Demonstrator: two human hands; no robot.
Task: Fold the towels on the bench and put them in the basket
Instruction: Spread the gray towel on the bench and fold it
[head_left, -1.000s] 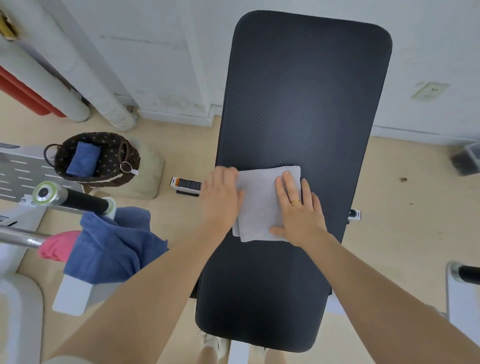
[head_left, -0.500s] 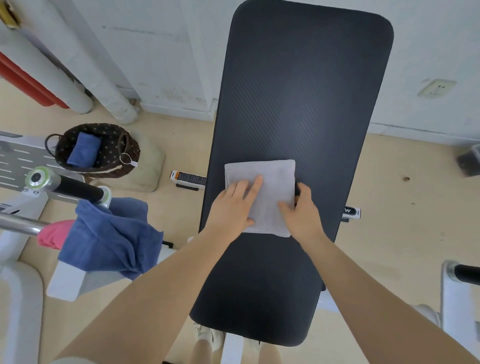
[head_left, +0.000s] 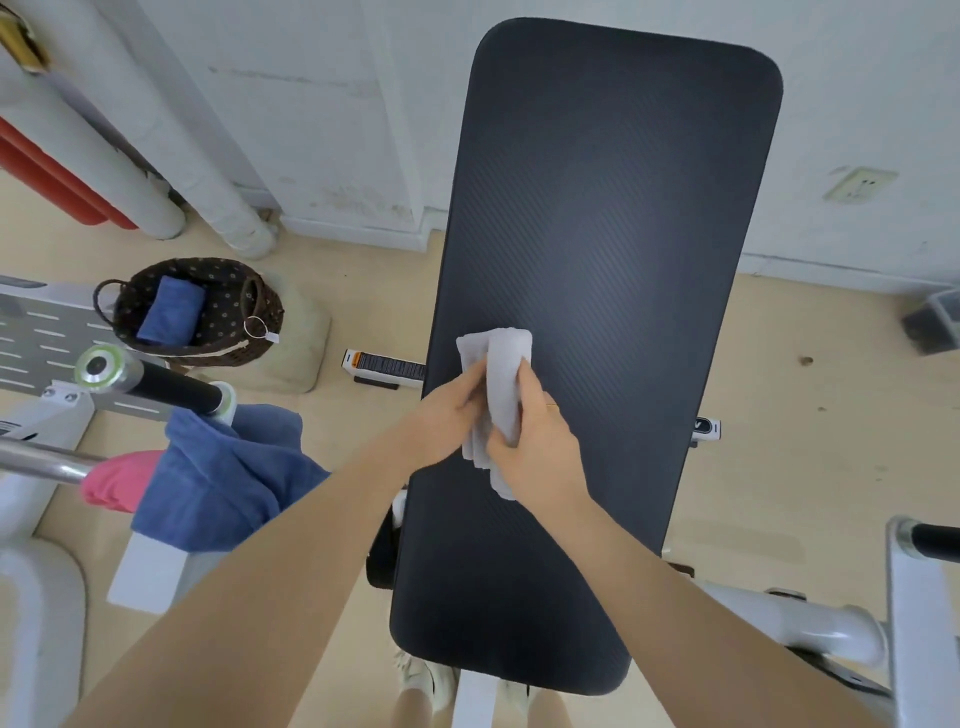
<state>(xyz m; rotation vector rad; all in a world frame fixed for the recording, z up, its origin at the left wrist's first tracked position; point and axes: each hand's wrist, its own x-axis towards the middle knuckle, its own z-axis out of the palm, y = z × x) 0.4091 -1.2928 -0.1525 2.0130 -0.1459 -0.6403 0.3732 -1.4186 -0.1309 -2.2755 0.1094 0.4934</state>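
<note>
A small folded white towel (head_left: 501, 374) is lifted off the black padded bench (head_left: 613, 208), held upright between both hands near the bench's left side. My left hand (head_left: 449, 410) grips its left edge and my right hand (head_left: 535, 441) grips its right side with curled fingers. The dark woven basket (head_left: 228, 317) stands on the floor to the left, with a folded blue towel (head_left: 171, 312) inside. A loose blue towel (head_left: 218, 478) and a pink towel (head_left: 117, 480) hang over a metal bar at the left.
Grey and red pipes (head_left: 130, 156) run down the wall at the back left. A beige cushion (head_left: 298, 353) lies beside the basket. White gym-equipment frames stand at left (head_left: 47, 415) and right (head_left: 914, 613). My feet (head_left: 426, 680) show under the bench's near end.
The white towel lay flat on the bench under both palms. Now both hands have gathered it and raised it off the pad, folded narrower, shifted slightly left.
</note>
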